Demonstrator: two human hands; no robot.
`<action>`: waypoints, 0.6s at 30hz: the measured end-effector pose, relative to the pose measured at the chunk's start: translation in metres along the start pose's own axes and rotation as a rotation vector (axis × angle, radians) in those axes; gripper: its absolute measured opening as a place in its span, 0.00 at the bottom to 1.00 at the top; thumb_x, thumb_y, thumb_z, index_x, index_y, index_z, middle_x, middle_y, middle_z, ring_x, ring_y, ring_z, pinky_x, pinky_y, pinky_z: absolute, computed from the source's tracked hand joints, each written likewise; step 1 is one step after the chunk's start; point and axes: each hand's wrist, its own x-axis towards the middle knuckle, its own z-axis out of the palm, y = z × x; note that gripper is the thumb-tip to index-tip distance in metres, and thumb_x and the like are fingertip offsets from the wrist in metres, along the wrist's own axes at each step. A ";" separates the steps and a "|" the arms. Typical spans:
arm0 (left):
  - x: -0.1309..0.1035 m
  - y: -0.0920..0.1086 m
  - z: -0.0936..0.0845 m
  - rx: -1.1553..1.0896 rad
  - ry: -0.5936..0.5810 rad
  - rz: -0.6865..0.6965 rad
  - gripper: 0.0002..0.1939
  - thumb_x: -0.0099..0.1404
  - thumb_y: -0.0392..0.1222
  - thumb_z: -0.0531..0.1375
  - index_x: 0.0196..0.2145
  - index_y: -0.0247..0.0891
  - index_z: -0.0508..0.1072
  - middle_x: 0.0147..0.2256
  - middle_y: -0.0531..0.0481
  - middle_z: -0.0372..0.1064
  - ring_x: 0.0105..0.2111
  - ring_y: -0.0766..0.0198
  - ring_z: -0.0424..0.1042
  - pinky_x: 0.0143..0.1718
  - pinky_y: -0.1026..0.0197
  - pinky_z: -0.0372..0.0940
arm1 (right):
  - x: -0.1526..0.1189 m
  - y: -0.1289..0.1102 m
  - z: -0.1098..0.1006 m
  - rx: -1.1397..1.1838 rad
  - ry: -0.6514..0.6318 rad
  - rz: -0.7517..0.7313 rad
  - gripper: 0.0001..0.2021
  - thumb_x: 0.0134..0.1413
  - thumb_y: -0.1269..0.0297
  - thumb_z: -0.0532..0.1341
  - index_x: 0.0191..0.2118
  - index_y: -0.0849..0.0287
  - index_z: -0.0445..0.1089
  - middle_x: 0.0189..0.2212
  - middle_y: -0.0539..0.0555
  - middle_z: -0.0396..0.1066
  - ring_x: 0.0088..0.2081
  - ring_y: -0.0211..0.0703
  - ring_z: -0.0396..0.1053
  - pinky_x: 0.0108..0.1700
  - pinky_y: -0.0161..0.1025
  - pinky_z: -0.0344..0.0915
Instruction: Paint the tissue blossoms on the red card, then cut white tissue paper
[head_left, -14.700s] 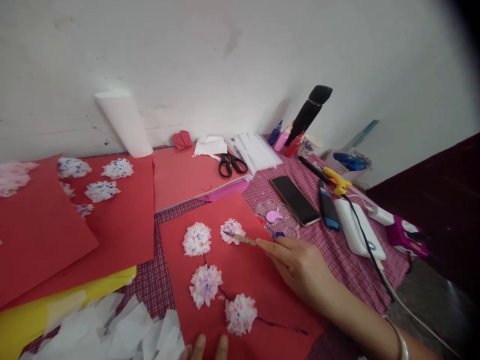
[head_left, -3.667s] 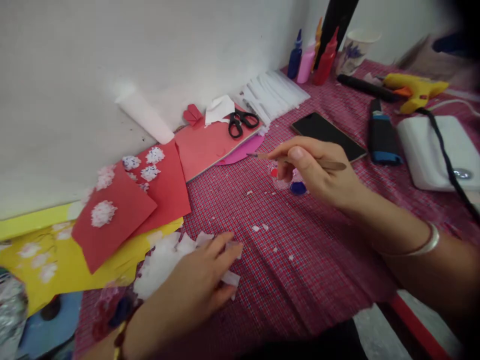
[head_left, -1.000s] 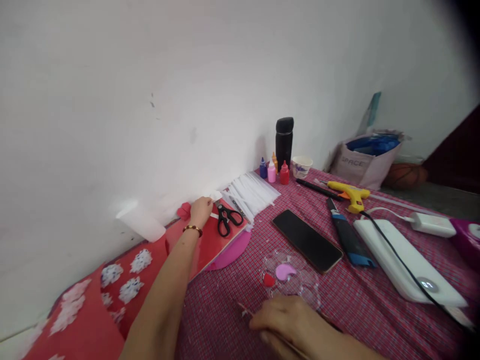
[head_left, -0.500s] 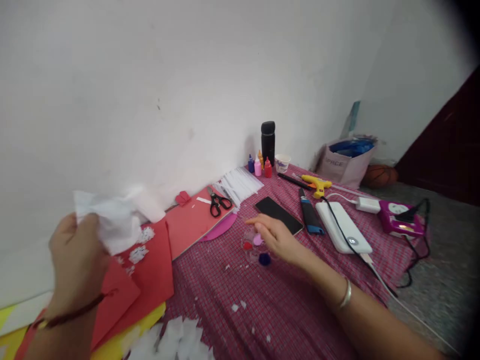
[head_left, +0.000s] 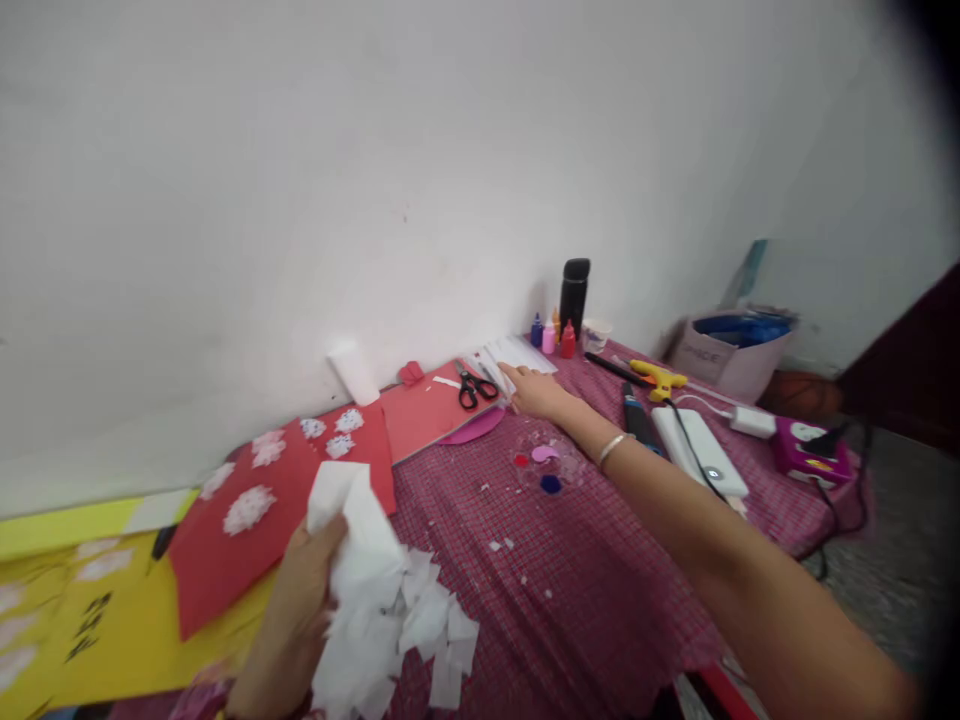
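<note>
A pale wall (head_left: 300,200) is being seen behind a table spread with a checked cloth (head_left: 465,515), which is being strewn with craft things. A white paper (head_left: 367,535) is being grasped by the left hand (head_left: 304,580) at the lower middle of the view. The paper is being gripped at its left edge, so that most of it is lying to the right of the fingers, above a heap of torn white pieces (head_left: 435,620). Its long axis is being slanted from upper left to lower right; the upper end is being pointed toward the wall, while the lower end is being lost among the pieces. The left hand is being held low, its forearm being angled up from the bottom edge, beside red sheets (head_left: 214,585) bearing paper flowers (head_left: 250,510).

The right arm is being stretched far across the table, a bangle (head_left: 612,448) being worn at its wrist. The right hand (head_left: 534,390) is being held palm down with a finger extended at the white strips (head_left: 519,350), near the scissors (head_left: 475,388); whether anything is being gripped under it cannot be told. A paint palette (head_left: 576,467) is being left nearer the front.
</note>
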 end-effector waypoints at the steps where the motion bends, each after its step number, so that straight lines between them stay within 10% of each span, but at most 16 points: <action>1: -0.001 -0.004 0.005 -0.034 0.004 -0.029 0.16 0.43 0.41 0.69 0.30 0.38 0.71 0.25 0.51 0.75 0.26 0.53 0.77 0.22 0.59 0.70 | -0.007 -0.014 0.008 0.064 -0.038 -0.018 0.26 0.55 0.71 0.60 0.60 0.64 0.59 0.50 0.66 0.69 0.50 0.50 0.66 0.49 0.43 0.62; 3: -0.002 -0.012 0.015 -0.096 0.003 -0.061 0.18 0.45 0.42 0.69 0.35 0.39 0.71 0.28 0.51 0.76 0.28 0.56 0.77 0.24 0.61 0.70 | -0.032 -0.048 0.027 0.250 -0.149 -0.072 0.26 0.61 0.63 0.54 0.64 0.58 0.52 0.51 0.61 0.69 0.50 0.44 0.68 0.49 0.40 0.64; 7: -0.008 -0.023 0.030 -0.177 -0.036 -0.022 0.18 0.48 0.39 0.68 0.38 0.39 0.70 0.28 0.53 0.74 0.26 0.61 0.76 0.26 0.65 0.69 | -0.098 -0.111 0.069 1.339 -0.598 0.058 0.36 0.55 0.44 0.58 0.65 0.51 0.47 0.53 0.60 0.67 0.46 0.45 0.71 0.44 0.43 0.68; 12: -0.022 -0.032 0.035 -0.078 -0.038 0.080 0.20 0.48 0.39 0.68 0.40 0.38 0.69 0.28 0.53 0.74 0.21 0.65 0.72 0.23 0.65 0.67 | -0.125 -0.135 0.103 1.515 -0.183 0.432 0.21 0.32 0.60 0.73 0.35 0.60 0.70 0.27 0.48 0.73 0.25 0.35 0.68 0.30 0.31 0.63; 18: -0.027 -0.034 0.024 -0.082 -0.102 0.108 0.18 0.49 0.37 0.64 0.40 0.37 0.69 0.31 0.51 0.74 0.27 0.63 0.73 0.28 0.64 0.67 | -0.110 -0.133 0.108 1.488 -0.083 0.450 0.17 0.46 0.48 0.61 0.31 0.59 0.66 0.20 0.48 0.71 0.21 0.38 0.67 0.26 0.34 0.64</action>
